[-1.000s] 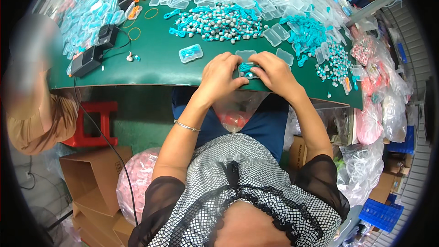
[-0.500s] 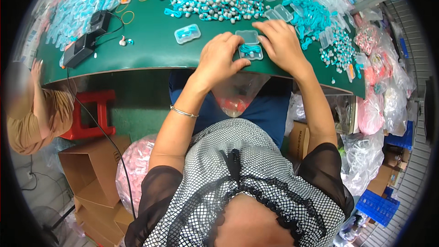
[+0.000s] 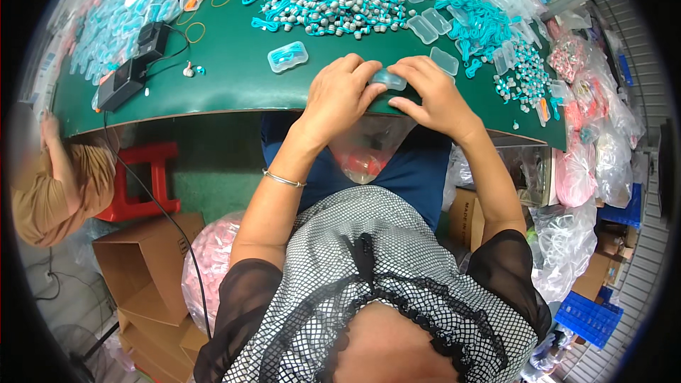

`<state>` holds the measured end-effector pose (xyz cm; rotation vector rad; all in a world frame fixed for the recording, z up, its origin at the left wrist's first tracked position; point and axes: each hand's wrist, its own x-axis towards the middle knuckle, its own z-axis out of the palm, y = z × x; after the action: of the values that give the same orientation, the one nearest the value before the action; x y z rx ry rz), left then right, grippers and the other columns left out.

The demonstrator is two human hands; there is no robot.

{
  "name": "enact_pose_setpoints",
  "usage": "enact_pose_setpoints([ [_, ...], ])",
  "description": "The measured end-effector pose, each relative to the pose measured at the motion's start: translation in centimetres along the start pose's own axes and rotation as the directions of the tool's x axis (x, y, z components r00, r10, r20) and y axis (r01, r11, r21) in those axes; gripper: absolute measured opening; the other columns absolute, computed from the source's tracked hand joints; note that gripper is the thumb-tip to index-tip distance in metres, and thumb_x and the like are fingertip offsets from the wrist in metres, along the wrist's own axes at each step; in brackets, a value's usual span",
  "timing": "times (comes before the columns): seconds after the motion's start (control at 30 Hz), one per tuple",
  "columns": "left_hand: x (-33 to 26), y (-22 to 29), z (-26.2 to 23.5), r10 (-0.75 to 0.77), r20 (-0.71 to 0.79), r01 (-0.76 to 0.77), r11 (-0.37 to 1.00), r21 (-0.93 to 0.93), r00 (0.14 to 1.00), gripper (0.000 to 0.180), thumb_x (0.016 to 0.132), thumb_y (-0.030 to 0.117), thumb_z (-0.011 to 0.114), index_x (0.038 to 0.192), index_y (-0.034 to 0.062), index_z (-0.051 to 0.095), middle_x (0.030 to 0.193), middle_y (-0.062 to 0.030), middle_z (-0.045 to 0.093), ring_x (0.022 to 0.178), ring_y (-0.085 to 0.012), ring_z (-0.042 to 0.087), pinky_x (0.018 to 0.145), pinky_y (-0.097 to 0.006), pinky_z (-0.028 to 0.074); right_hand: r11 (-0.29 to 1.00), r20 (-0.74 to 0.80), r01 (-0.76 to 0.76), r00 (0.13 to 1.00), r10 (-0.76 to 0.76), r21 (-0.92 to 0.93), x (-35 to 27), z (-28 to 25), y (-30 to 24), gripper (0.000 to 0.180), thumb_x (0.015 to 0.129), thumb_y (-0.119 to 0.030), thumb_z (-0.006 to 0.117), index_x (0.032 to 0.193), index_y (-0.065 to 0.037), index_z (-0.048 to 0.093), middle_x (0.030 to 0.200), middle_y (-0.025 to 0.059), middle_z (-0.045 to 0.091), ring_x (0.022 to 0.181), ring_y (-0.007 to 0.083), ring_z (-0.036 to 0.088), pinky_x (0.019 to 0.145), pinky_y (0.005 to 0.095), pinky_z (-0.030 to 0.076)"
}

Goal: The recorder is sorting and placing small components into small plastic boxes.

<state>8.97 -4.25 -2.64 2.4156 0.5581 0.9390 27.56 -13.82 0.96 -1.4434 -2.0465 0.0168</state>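
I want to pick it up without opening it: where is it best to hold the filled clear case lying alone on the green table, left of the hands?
Probably grip the clear case across its two long edges, coming from above. It lies flat on the green table, with free space around it, so both edges are open to the fingers.

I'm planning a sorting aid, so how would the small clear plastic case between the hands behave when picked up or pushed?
The small clear case, pinched by the left hand and right hand, looks thin-walled, so probably light and slightly flexible. Its glossy plastic may slide easily on the smooth green table. The flat, rounded shape, like the filled case lying nearby, suggests it won't roll or tip.
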Motion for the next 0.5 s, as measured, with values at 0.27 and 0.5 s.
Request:
enact_pose_setpoints([
  [0.27, -0.8, -0.2, -0.5, 0.124, -0.059, -0.126, 0.992, -0.032, 0.991, 0.019, 0.085, 0.016, 0.071, 0.098, 0.0027, 0.065, 0.082, -0.0111, 0.057, 0.075, -0.0318, 0.060, 0.063, -0.042, 0.048, 0.996, -0.043, -0.050, 0.998, 0.053, 0.074, -0.9, 2.6, 0.0, 0.026, 0.076, -0.010, 0.074, 0.098, 0.000, 0.063, 0.090, 0.0142, 0.063, 0.085, 0.0339, 0.060, 0.073, 0.0420, 0.049],
  [0.5, -1.9, -0.3, -2.9, 0.075, -0.076, -0.050, 0.955, 0.292, 0.994, 0.026, 0.079, 0.023, 0.076, 0.097, 0.0085, 0.067, 0.093, -0.0077, 0.060, 0.089, -0.0289, 0.059, 0.077, -0.041, 0.044, 0.998, -0.069, -0.002, 0.998, 0.007, 0.062, 0.9, 3.8, -1.3, 0.041, 0.078, -0.011, 0.072, 0.117, -0.005, 0.064, 0.114, 0.0120, 0.064, 0.103, 0.0333, 0.059, 0.089, 0.0422, 0.047],
])
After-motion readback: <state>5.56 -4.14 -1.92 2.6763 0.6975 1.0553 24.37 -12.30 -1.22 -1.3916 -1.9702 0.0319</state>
